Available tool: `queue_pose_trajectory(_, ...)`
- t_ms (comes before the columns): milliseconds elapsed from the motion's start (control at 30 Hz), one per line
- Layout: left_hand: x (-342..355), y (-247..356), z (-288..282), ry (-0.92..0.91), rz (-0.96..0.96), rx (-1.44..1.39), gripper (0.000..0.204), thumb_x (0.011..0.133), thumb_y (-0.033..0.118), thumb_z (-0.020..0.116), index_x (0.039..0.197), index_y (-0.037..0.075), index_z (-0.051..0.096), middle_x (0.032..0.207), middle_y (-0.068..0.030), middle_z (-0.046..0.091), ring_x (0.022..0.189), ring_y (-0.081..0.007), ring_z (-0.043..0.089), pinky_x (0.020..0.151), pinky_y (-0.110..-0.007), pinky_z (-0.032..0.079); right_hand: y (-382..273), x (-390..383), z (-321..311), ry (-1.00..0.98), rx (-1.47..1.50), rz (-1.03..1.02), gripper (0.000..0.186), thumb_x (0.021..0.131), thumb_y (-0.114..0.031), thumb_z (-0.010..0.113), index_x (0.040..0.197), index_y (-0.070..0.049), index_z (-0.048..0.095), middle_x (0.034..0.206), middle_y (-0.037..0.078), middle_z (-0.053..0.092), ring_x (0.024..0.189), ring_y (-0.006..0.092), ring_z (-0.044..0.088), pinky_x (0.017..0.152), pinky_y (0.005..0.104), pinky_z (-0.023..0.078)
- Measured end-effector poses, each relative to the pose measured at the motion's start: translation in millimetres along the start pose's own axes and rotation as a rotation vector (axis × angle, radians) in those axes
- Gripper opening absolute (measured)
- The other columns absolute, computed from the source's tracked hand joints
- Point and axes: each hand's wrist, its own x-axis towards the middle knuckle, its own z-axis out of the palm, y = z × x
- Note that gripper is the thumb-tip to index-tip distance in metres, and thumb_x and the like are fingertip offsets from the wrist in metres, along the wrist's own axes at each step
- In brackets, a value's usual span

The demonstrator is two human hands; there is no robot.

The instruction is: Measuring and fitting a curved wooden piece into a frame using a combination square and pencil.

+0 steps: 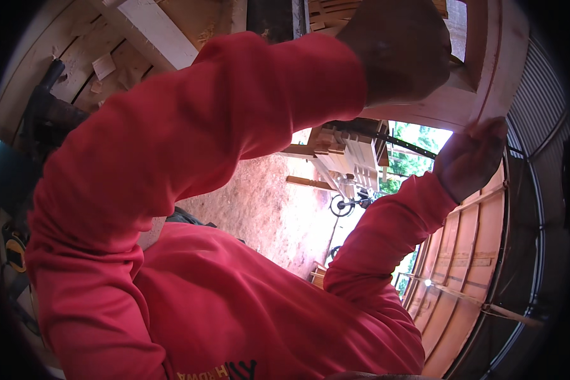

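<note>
Both my red-sleeved arms are raised toward a pale wooden frame (pixel 497 44) at the upper right. My left hand (pixel 399 54) is curled at its inner corner, knuckles toward the camera; whatever the fingers grip there is hidden. Lower down, my right hand (pixel 468 155) has its fingers closed on the lower edge of the same frame.
At left lie a saw (pixel 3 164), a yellow-black tape measure (pixel 16 247) and wood scraps (pixel 104 66) on planks. Beyond my arms are stacked wooden pieces (pixel 354 161), a dirt floor (pixel 266 209) and a parked motorcycle (pixel 342 204). Corrugated sheeting (pixel 538 95) borders the right.
</note>
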Motion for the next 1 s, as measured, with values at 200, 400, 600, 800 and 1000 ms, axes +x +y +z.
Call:
queue_pose_trajectory(200, 5, 4, -3, -0.105, -0.102, -0.068, 0.019, 0.080, 0.007, 0.061, 0.073, -0.005, 0.073, 0.071, -0.0276, 0.065, 0.069, -0.0429, 0.067, 0.074, -0.049, 0.054, -2, -3, 15, 0.012, -0.066, -0.020, 0.029, 0.109, -0.027, 0.050, 0.086, -0.009, 0.054, 0.077, -0.002, 0.042, 0.071, 0.0071, 0.042, 0.069, 0.0231, 0.038)
queue_pose_trajectory(400, 1, -10, 7, -0.199, 0.150, 0.253, 0.019, 0.087, 0.013, 0.061, 0.090, 0.003, 0.077, 0.086, -0.0199, 0.073, 0.079, -0.0376, 0.070, 0.077, -0.046, 0.056, 5, -6, 1, 0.142, -0.123, 0.041, 0.023, 0.103, -0.022, 0.061, 0.106, 0.001, 0.065, 0.089, 0.003, 0.057, 0.084, 0.0129, 0.057, 0.078, 0.0293, 0.051)
queue_pose_trajectory(600, 4, -15, 9, -0.079, 0.092, 0.164, 0.021, 0.086, 0.020, 0.062, 0.084, 0.009, 0.080, 0.082, -0.0157, 0.073, 0.077, -0.0346, 0.071, 0.074, -0.046, 0.057, 3, -3, 19, 0.196, -0.035, 0.041, 0.025, 0.107, -0.026, 0.055, 0.096, -0.004, 0.060, 0.083, 0.000, 0.048, 0.083, 0.0098, 0.050, 0.081, 0.0284, 0.046)
queue_pose_trajectory(800, 6, -8, 3, -0.121, 0.073, 0.151, 0.017, 0.088, 0.019, 0.068, 0.090, 0.006, 0.079, 0.081, -0.0159, 0.071, 0.078, -0.0330, 0.069, 0.073, -0.044, 0.054, 2, -5, 19, 0.173, -0.343, -0.002, 0.028, 0.103, -0.014, 0.060, 0.122, 0.007, 0.063, 0.103, 0.005, 0.065, 0.090, 0.0133, 0.060, 0.079, 0.0265, 0.049)
queue_pose_trajectory(1000, -8, -19, -21, -0.099, 0.139, 0.351, 0.016, 0.089, 0.014, 0.070, 0.102, 0.007, 0.078, 0.084, -0.0119, 0.067, 0.077, -0.0281, 0.065, 0.072, -0.038, 0.052, -2, -4, 16, 0.096, -0.408, -0.013, 0.031, 0.099, -0.013, 0.059, 0.125, 0.000, 0.070, 0.112, 0.007, 0.074, 0.091, 0.0155, 0.066, 0.078, 0.0304, 0.054)
